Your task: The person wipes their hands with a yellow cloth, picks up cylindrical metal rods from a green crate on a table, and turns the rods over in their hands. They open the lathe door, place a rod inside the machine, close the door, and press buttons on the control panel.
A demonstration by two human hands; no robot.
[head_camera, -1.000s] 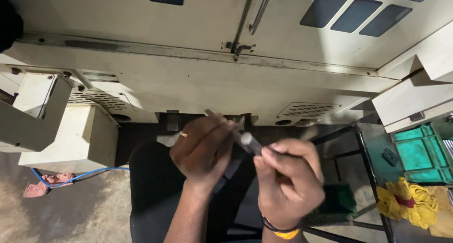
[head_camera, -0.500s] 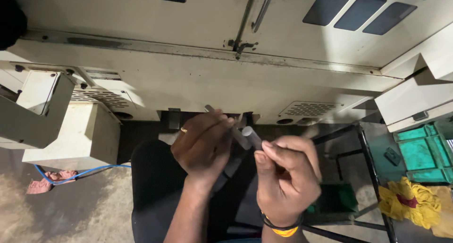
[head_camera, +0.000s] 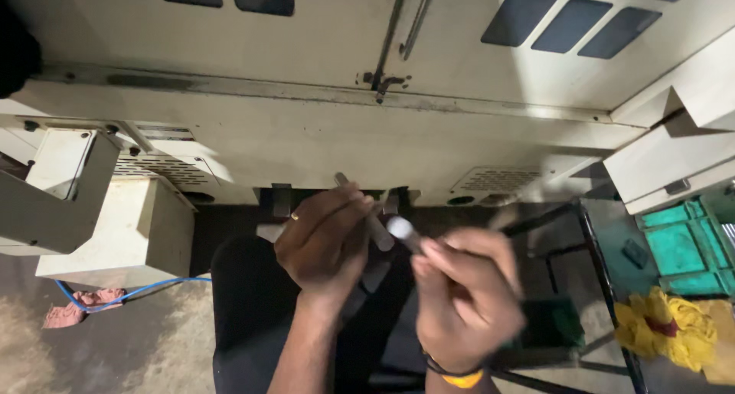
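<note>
Below the cream machine [head_camera: 367, 134], each hand [head_camera: 325, 241] [head_camera: 467, 306] grips a grey rod [head_camera: 364, 210] [head_camera: 404, 232].

Both hands [head_camera: 325, 241] [head_camera: 463, 306] raised — fingers curled

You grip smooth, dull metal rods [head_camera: 366, 210] before a matt, grimy painted-metal machine [head_camera: 306, 134]; nearby lies crumpled yellow cloth [head_camera: 674, 325].

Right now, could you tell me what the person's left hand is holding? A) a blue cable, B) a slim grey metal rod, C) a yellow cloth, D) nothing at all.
B: the left hand is closed around a slim grey metal rod that sticks out above its fingers, while the yellow cloth and the blue cable lie untouched off to the sides.
</note>
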